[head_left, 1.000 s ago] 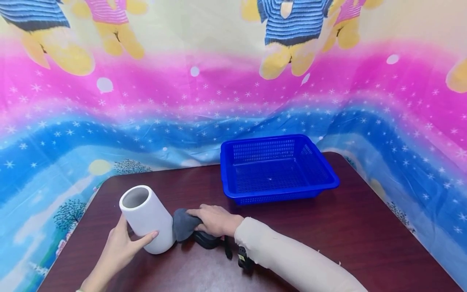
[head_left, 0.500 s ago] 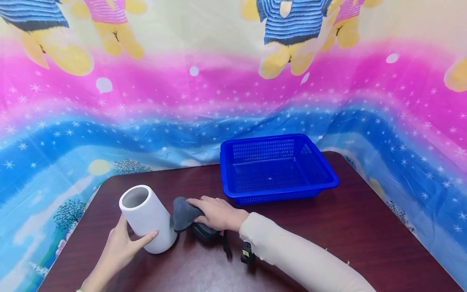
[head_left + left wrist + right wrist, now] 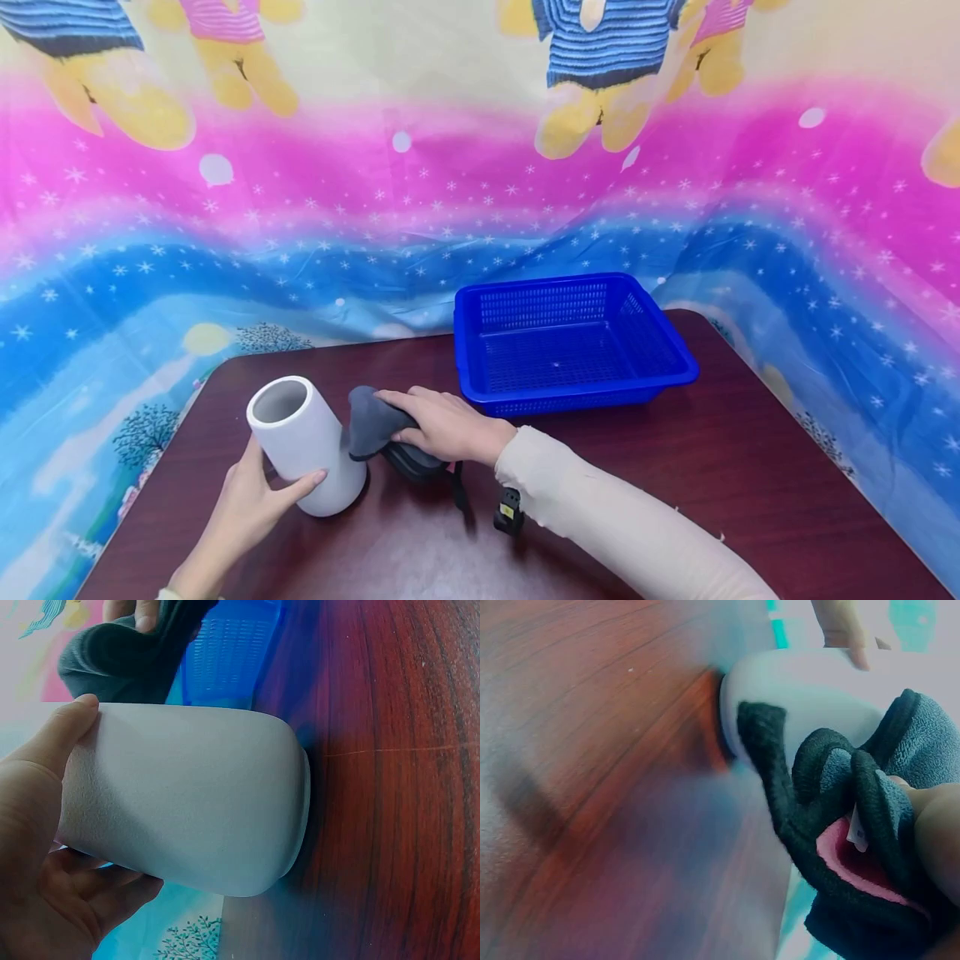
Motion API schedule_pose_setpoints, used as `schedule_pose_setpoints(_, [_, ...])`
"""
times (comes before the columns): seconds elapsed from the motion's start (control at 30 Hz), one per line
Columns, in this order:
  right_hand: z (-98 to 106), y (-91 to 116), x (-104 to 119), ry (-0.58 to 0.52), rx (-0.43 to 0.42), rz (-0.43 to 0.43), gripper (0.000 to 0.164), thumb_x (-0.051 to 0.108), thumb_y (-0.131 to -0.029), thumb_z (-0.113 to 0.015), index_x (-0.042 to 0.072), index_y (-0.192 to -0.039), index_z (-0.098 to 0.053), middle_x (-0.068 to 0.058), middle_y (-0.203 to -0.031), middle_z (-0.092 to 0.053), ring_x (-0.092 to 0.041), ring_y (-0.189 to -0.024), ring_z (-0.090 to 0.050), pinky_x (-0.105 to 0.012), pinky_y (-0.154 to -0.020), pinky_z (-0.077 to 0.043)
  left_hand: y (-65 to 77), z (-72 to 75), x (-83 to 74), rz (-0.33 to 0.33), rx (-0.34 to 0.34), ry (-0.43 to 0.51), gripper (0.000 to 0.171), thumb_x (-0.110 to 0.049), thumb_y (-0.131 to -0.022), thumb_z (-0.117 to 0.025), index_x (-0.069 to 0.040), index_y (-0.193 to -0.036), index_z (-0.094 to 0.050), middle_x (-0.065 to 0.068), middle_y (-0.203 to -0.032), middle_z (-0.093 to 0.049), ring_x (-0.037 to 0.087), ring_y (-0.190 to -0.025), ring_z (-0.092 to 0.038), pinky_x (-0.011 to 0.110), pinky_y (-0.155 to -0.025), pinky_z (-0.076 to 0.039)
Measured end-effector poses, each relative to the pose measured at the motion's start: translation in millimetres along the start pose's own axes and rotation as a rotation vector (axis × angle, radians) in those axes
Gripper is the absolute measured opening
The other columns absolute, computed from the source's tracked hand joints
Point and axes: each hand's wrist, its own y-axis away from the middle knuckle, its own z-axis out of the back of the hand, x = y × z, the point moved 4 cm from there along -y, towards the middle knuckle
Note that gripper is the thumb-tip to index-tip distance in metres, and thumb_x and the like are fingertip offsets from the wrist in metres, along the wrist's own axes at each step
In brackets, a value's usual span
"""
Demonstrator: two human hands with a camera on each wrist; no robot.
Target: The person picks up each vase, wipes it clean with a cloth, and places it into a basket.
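Note:
My left hand (image 3: 251,500) grips a white, open-topped vase (image 3: 318,450) low on its side, thumb toward me and fingers round the far side. The vase's base rests on the table. In my right hand (image 3: 450,427) is a folded dark grey cloth (image 3: 372,421), held against the vase's right side. The right wrist view shows the cloth's black edging (image 3: 780,802), a pink inner layer (image 3: 862,866), a small white tag (image 3: 857,831) and a dangling black loop (image 3: 761,724). My left thumb (image 3: 71,724) lies along the vase wall in the left wrist view.
A blue plastic basket (image 3: 573,396) with mesh sides stands at the back right of the dark red wooden table (image 3: 675,492). A cartoon-printed curtain (image 3: 420,208) hangs behind the table and along its sides. A small black device (image 3: 508,512) sits under my right wrist.
My right hand and the cloth have moved upward along the vase's side, away from its base, and slightly left in the last half second. The left hand and the vase keep their place.

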Motion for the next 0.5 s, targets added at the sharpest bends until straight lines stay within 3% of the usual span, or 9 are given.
schedule_pose_setpoints(0.07, [3,-1,2,-0.008,-0.005,0.005,0.062,0.035,-0.099,-0.064,0.029,-0.156,-0.038,0.001,-0.127,-0.065,-0.011,-0.108,-0.062,-0.026,-0.080,-0.054,0.0,0.3,0.2,0.001,-0.005,-0.002,0.093,-0.031,-0.079,-0.087,-0.006,-0.149,-0.032,0.025,-0.127,-0.063,0.038,-0.108,-0.067,0.022,-0.071,-0.056])
schedule_pose_setpoints(0.17, [6,-3,7,-0.016,-0.012,0.015,0.063,0.036,-0.099,-0.064,0.030,-0.156,-0.038,0.001,-0.126,-0.065,-0.010,-0.106,-0.061,-0.025,-0.078,-0.053,0.2,1.1,1.5,-0.004,-0.018,-0.008,0.092,-0.031,-0.078,-0.088,-0.007,-0.148,-0.033,0.023,-0.125,-0.064,0.015,-0.101,-0.068,0.021,-0.071,-0.056])
schedule_pose_setpoints(0.27, [9,-5,11,-0.021,-0.023,0.029,0.063,0.036,-0.099,-0.064,0.030,-0.156,-0.037,0.001,-0.125,-0.065,-0.010,-0.104,-0.061,-0.024,-0.076,-0.051,-0.2,1.6,3.0,-0.010,-0.025,-0.014,0.092,-0.031,-0.077,-0.089,-0.007,-0.148,-0.035,0.021,-0.124,-0.065,-0.004,-0.097,-0.059,0.021,-0.071,-0.056])
schedule_pose_setpoints(0.5, [18,-5,20,-0.016,-0.047,0.054,0.064,0.036,-0.099,-0.064,0.030,-0.157,-0.036,0.001,-0.122,-0.064,-0.009,-0.100,-0.058,-0.023,-0.073,-0.049,-1.9,0.3,5.0,-0.013,-0.024,-0.023,0.092,-0.032,-0.077,-0.089,-0.007,-0.147,-0.034,0.021,-0.124,-0.065,0.005,-0.097,-0.063,0.022,-0.070,-0.056])
